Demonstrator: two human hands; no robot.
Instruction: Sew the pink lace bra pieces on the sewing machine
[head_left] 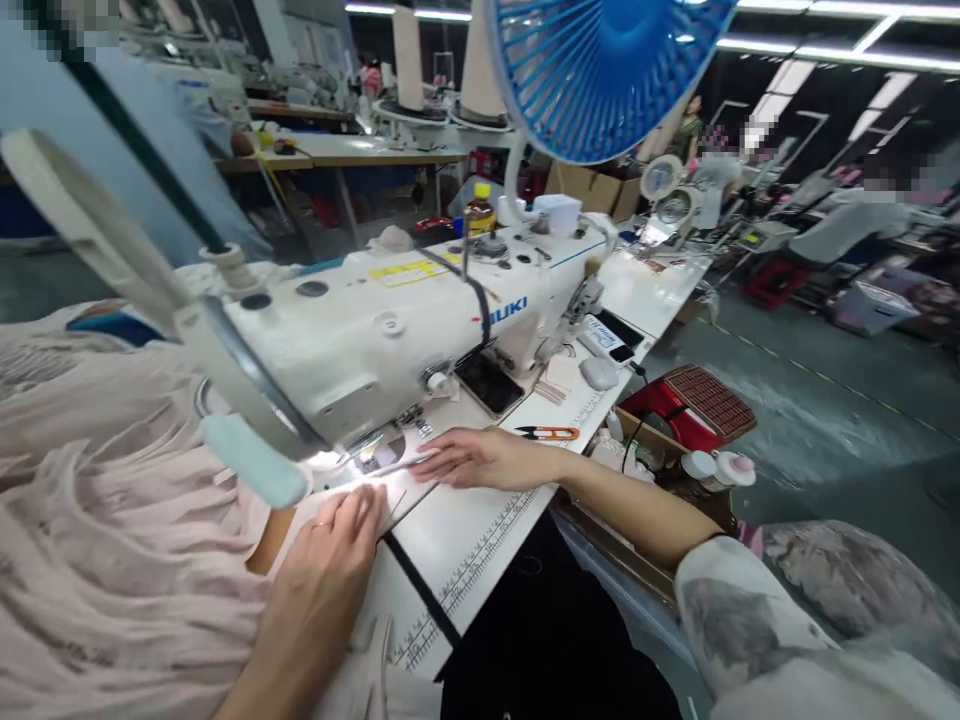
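Note:
A white sewing machine [352, 335] stands on the table, its lit needle area just ahead of my hands. Pale pink fabric [187, 560] lies gathered on the left, and a narrow part of it runs under the machine head. My left hand [337, 545] has its fingers bent and close together on this fabric near the needle; the thumb is hidden. On the other side, my right hand [487, 458] lies with fingers stretched out along the fabric's edge beside the needle plate. Orange thread snips [549, 433] rest behind the right hand.
A phone [489, 383] lies against the machine's base. Ruler markings [487, 545] run along the table's front edge. A blue fan [615, 70] hangs above. Right of the table are a box with bottles [697, 465] and a red stool [694, 400]. Other people work farther back.

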